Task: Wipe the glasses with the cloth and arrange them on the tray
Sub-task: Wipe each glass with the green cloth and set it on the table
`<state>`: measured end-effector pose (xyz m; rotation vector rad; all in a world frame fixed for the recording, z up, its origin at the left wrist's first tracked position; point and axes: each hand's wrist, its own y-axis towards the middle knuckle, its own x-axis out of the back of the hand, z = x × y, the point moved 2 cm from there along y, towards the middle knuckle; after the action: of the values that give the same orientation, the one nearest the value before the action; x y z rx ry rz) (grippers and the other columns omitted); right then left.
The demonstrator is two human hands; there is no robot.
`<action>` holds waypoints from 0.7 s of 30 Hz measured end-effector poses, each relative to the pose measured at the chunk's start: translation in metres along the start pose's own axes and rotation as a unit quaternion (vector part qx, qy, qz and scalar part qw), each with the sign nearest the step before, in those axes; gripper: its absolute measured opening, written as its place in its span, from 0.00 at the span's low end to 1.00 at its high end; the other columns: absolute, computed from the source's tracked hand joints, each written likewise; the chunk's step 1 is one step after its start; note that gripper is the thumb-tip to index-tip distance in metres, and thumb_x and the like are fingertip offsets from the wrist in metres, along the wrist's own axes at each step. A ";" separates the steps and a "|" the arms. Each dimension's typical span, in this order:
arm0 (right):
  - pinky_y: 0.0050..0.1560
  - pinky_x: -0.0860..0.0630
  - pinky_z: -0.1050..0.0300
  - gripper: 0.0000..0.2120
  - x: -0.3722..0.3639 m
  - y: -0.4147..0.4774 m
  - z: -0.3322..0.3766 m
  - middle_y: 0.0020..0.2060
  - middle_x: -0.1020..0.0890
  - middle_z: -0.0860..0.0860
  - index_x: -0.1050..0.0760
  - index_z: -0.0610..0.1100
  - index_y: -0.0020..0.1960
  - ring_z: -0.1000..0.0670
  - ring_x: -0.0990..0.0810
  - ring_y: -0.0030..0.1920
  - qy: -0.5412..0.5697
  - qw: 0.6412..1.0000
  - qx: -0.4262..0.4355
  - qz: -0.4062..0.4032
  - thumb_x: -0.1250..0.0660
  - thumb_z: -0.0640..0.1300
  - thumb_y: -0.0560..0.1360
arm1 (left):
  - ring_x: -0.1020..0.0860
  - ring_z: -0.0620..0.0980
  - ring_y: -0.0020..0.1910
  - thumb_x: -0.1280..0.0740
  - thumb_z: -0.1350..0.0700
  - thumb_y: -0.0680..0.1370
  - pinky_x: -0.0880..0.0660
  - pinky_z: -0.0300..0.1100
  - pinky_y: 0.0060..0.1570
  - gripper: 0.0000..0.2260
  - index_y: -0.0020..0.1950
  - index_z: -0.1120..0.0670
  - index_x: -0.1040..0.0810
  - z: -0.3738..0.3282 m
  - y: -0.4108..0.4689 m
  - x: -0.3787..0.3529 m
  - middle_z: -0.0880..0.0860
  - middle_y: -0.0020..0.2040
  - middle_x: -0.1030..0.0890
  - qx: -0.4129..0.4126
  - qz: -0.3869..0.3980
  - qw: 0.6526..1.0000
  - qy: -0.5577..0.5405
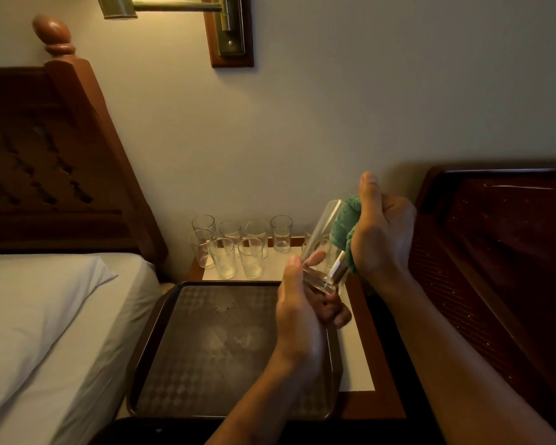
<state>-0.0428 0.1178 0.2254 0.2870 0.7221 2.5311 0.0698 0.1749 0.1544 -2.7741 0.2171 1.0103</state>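
The glass (319, 242) is held up in the air right of centre, above the bench (382, 380), tilted with its mouth toward the upper right. That lean seems meant to turn its side and rim toward the cloth (344, 226). The left hand (302, 303) grips it low, fingers (334, 313) curled under the thick base and thumb pressed on the wall, which leaves the upper part free for wiping. The right hand (382, 232) bunches the green cloth against the far side of the glass. Its fingers wrap out of sight round the wad and its thumb sticks up. Whether any cloth reaches inside the mouth I cannot tell.

The tray (151, 332) lies directly below the hands at lower centre, near enough to set the glass straight down. No glass stands on it yet, so the job looks barely begun. The other glasses (235, 245) stand upright, clustered at the wall just above the tray, likely waiting their turn. A bed (45, 316) fills the lower left.
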 end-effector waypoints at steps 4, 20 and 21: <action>0.22 0.42 0.59 0.32 0.001 -0.005 -0.006 0.18 0.34 0.52 0.35 0.44 0.26 0.50 0.36 0.19 0.035 0.999 0.015 0.009 0.46 0.59 0.85 | 0.34 0.47 0.24 0.42 0.42 0.80 0.32 0.39 0.21 0.26 0.63 0.63 0.27 -0.005 -0.007 0.001 0.55 0.35 0.30 0.208 0.129 0.924 -0.295; 0.23 0.39 0.62 0.31 -0.006 -0.002 -0.008 0.18 0.33 0.52 0.32 0.49 0.25 0.55 0.34 0.19 0.027 0.999 0.024 -0.004 0.45 0.58 0.85 | 0.22 0.46 0.32 0.36 0.32 0.76 0.26 0.35 0.28 0.26 0.65 0.49 0.25 0.008 -0.006 0.000 0.49 0.43 0.19 -0.051 -0.027 0.996 0.067; 0.23 0.38 0.59 0.32 -0.006 -0.002 -0.008 0.19 0.33 0.51 0.32 0.47 0.25 0.51 0.33 0.18 0.045 0.999 0.023 -0.005 0.45 0.58 0.85 | 0.27 0.47 0.25 0.37 0.30 0.76 0.29 0.38 0.23 0.30 0.64 0.53 0.23 0.008 -0.006 0.000 0.52 0.38 0.22 0.033 0.001 0.999 -0.011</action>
<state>-0.0397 0.1123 0.2171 0.1850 0.8162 2.5340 0.0663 0.1826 0.1490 -2.7025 0.2459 1.0135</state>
